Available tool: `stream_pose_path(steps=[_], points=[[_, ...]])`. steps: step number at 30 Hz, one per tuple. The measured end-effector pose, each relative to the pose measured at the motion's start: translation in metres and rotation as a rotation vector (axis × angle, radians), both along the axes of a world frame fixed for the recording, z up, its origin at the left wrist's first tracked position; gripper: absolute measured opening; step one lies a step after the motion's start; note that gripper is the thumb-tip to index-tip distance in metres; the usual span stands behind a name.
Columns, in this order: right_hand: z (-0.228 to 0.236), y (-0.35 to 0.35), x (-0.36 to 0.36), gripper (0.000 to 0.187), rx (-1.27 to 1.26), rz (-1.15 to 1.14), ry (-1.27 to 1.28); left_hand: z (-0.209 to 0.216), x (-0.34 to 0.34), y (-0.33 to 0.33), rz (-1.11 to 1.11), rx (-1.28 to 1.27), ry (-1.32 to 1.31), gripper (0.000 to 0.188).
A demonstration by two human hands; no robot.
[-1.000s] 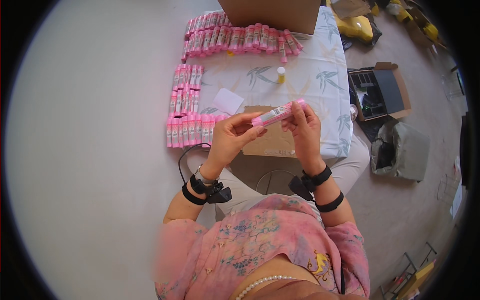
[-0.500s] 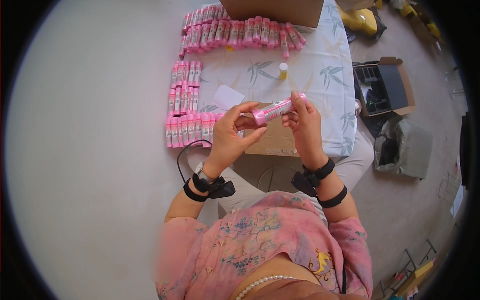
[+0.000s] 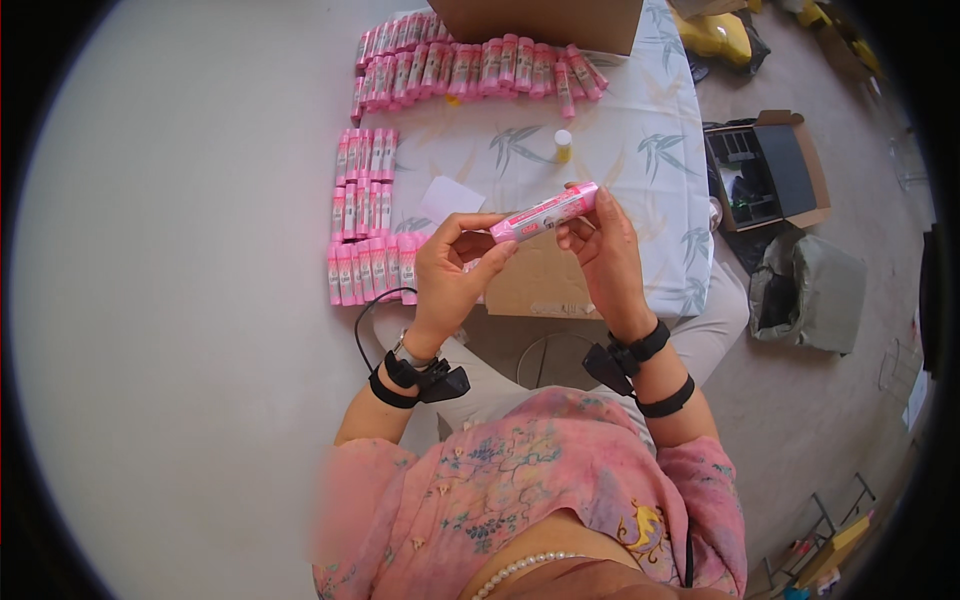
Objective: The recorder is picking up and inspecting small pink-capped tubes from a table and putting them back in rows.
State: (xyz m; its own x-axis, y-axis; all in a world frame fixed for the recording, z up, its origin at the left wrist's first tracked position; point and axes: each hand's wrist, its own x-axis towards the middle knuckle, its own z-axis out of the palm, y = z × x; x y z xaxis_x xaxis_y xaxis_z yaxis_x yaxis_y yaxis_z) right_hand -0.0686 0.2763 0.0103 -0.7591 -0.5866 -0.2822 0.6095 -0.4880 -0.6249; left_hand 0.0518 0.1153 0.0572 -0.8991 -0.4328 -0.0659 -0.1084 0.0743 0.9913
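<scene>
A pink and silver cylindrical tube (image 3: 545,212), shaped like a large glue stick, is held slantwise above the near part of the table, its right end higher in the picture. My left hand (image 3: 452,262) pinches its lower left end between thumb and fingers. At the upper right end, my right hand (image 3: 606,248) grips it, with some fingers curled underneath. Below the tube lies a flat brown piece of cardboard (image 3: 538,280) at the table's near edge. Similar pink tubes (image 3: 370,270) stand packed in rows to the left of my left hand.
More pink tubes (image 3: 465,70) line the far side, before a large brown box (image 3: 545,25). A small yellow bottle with a white cap (image 3: 563,146) and a white paper (image 3: 452,198) rest on the patterned tablecloth (image 3: 600,130). An opened box (image 3: 768,170) sits right of the table.
My left fingers have closed onto the tube's left end, where they were spread around it before. The tube has shifted slightly left and turned, showing a different side of its label.
</scene>
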Motion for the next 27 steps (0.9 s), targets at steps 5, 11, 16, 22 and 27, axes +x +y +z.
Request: stream_pose_path(steps=[5, 11, 16, 22, 27], points=[[-0.001, 0.002, -0.001, 0.041, -0.031, 0.024, 0.082, -0.004, 0.003, -0.005, 0.022, 0.009, 0.019, 0.033], [0.005, 0.002, 0.000, 0.044, -0.008, 0.022, 0.167, -0.007, 0.004, -0.008, 0.041, 0.004, 0.099, 0.030], [0.008, 0.003, -0.001, 0.044, -0.018, 0.035, 0.188, -0.009, 0.005, -0.009, 0.048, -0.044, 0.157, 0.030], [-0.002, 0.006, -0.005, 0.038, 0.131, 0.065, 0.286, -0.010, 0.009, -0.010, -0.025, -0.589, 0.261, 0.029], [0.000, 0.008, -0.008, 0.035, 0.160, 0.060, 0.363, -0.009, 0.009, -0.006, 0.028, -0.259, 0.246, 0.028]])
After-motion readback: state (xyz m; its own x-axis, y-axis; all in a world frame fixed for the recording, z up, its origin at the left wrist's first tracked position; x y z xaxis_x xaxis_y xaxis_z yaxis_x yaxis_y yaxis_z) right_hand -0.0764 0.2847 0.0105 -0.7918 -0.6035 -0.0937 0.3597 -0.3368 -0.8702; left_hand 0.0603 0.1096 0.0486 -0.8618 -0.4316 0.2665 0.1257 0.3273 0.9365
